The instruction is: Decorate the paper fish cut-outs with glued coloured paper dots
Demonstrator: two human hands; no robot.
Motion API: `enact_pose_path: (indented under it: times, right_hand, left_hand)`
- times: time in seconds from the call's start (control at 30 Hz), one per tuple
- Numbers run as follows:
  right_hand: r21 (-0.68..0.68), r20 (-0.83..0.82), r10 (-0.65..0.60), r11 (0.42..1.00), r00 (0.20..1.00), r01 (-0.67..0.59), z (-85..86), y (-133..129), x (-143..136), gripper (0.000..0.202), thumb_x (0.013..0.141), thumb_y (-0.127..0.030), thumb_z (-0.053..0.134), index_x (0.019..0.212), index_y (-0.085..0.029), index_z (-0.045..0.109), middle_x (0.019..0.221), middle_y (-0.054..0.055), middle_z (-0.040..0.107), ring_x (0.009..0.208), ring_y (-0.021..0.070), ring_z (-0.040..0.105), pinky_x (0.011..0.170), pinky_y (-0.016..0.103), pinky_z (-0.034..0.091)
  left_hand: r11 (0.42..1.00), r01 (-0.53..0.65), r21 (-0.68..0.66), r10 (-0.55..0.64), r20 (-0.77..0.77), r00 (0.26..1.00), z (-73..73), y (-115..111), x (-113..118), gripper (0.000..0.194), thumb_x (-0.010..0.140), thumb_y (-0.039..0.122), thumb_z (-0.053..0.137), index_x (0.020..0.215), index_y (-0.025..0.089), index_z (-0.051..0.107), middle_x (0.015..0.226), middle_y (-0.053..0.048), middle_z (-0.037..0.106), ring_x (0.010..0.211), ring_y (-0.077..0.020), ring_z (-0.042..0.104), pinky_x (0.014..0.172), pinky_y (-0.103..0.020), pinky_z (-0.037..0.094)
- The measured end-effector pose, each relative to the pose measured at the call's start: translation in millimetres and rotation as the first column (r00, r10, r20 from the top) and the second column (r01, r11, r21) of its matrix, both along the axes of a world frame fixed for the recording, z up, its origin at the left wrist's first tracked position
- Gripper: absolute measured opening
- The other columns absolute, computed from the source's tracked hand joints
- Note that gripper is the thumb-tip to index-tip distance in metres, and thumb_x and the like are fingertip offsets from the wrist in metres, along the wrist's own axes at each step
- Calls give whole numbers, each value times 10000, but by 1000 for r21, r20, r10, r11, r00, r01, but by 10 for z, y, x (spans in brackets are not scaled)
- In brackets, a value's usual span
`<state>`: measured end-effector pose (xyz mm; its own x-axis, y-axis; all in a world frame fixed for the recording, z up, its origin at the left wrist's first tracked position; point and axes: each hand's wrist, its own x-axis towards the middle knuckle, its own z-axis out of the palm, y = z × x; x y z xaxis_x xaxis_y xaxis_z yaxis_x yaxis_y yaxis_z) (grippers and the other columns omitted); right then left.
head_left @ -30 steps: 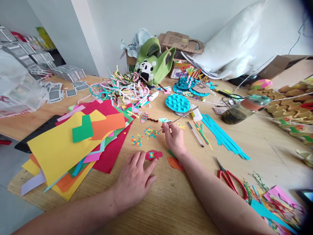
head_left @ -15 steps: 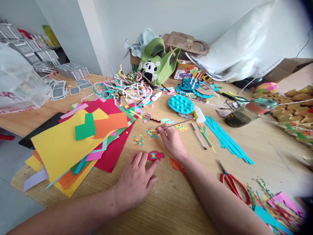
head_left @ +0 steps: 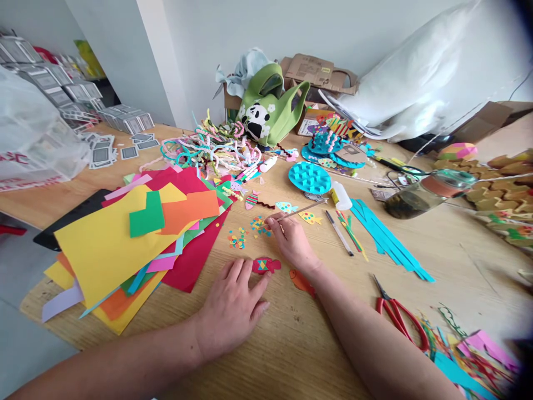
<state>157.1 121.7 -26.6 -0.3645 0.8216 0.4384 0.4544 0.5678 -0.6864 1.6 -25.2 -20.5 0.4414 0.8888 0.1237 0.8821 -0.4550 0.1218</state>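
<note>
My left hand (head_left: pixel 233 303) lies palm down on the wooden table, fingers stretched out, its index fingertip at the lower edge of a red paper fish (head_left: pixel 266 265) decorated with small coloured triangles. Between thumb and fingers, my right hand (head_left: pixel 293 244) pinches a thin brown stick (head_left: pixel 307 208) that slants up to the right. The stick's near tip is close to a scatter of small coloured paper dots (head_left: pixel 260 224). More paper dots (head_left: pixel 237 238) lie to the left. An orange paper fish (head_left: pixel 301 282) rests partly behind my right wrist. Beyond that hand are a blue spotted fish (head_left: pixel 286 207) and a yellow spotted fish (head_left: pixel 310 217).
Stacked coloured paper (head_left: pixel 104 244) covers the left side. A glue bottle (head_left: pixel 341 195), a pen (head_left: pixel 338 233), blue paper strips (head_left: pixel 391 241), red-handled scissors (head_left: pixel 402 316) and a glass jar (head_left: pixel 416 197) lie on the right. Pipe cleaners (head_left: pixel 212 150) and a green bag (head_left: pixel 277 122) are behind.
The view has shifted very slightly, so things appear a little to the right. Both hands keep nearly the same place, and the stick is still in my right hand.
</note>
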Motion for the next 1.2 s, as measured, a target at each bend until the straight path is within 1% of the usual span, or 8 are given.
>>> enact_pose_path:
  times: [0.17, 0.33, 0.5, 0.57, 0.73, 0.83, 1.0, 1.2]
  right_hand:
    - [-18, -76, -42, 999, 996, 41, 86, -11, 31, 445, 981, -492, 395, 725, -210, 625, 836, 78, 711, 788, 193, 652, 786, 357, 497]
    - [-123, -148, -109, 988, 983, 91, 264, -1, 52, 477, 962, -559, 394, 806, -190, 652, 778, 57, 689, 747, 184, 665, 719, 327, 504]
    - [-168, -153, -54, 985, 987, 28, 410, -184, 101, 420, 960, -502, 428, 771, -190, 636, 771, 44, 667, 726, 168, 650, 692, 309, 501]
    - [-158, -130, -74, 986, 989, 53, 379, -322, 144, 398, 965, -464, 431, 741, -196, 621, 754, 38, 652, 713, 163, 636, 675, 304, 494]
    - [-51, -104, -73, 996, 992, 68, 160, -581, 238, 354, 990, -364, 396, 731, -217, 588, 709, 27, 618, 682, 164, 603, 690, 325, 481]
    - [34, -63, -23, 999, 998, 26, 89, -615, 247, 328, 990, -309, 385, 730, -227, 567, 712, 36, 626, 709, 178, 592, 718, 343, 464]
    - [136, 6, 32, 990, 999, -32, 77, -611, 238, 286, 979, -235, 382, 745, -226, 547, 693, 37, 610, 678, 180, 544, 703, 349, 422]
    - [150, 47, 26, 988, 999, -33, 50, -620, 232, 310, 986, -249, 353, 740, -227, 541, 697, 43, 616, 684, 183, 534, 723, 363, 415]
  left_hand:
    - [1000, -11, 14, 11, 10, 1000, -17, 1, 2, 465, 940, 449, 518, 1365, 262, 527, 1282, -166, 490, 1191, -332, 444, 964, -503, 444]
    - [1000, 3, 6, -3, 8, 1000, -4, 13, 3, 459, 941, 436, 520, 1360, 249, 530, 1280, -167, 488, 1185, -333, 447, 954, -499, 443]
    - [1000, 3, -8, -3, 15, 1000, 39, 10, 0, 453, 942, 396, 531, 1367, 238, 531, 1274, -170, 494, 1182, -336, 447, 957, -496, 432]
    - [1000, 6, -12, -5, 19, 1000, 50, 8, -1, 451, 938, 390, 540, 1361, 235, 536, 1277, -166, 494, 1180, -335, 447, 958, -497, 432]
    - [1000, 13, -2, -13, 15, 1000, 64, 11, 2, 451, 938, 394, 542, 1358, 231, 534, 1261, -165, 498, 1168, -330, 452, 946, -494, 443]
    - [1000, 14, -1, -14, 17, 1000, 58, 14, 4, 441, 939, 389, 540, 1350, 231, 539, 1260, -168, 493, 1175, -334, 444, 950, -498, 440]
    - [1000, 11, 5, -11, 25, 1000, 41, 13, 2, 438, 936, 383, 544, 1346, 229, 543, 1291, -173, 468, 1192, -339, 430, 973, -504, 423]
    - [999, 27, -21, -26, 22, 999, 57, 19, 3, 445, 950, 388, 520, 1364, 223, 529, 1338, -154, 463, 1207, -332, 418, 1010, -505, 395]
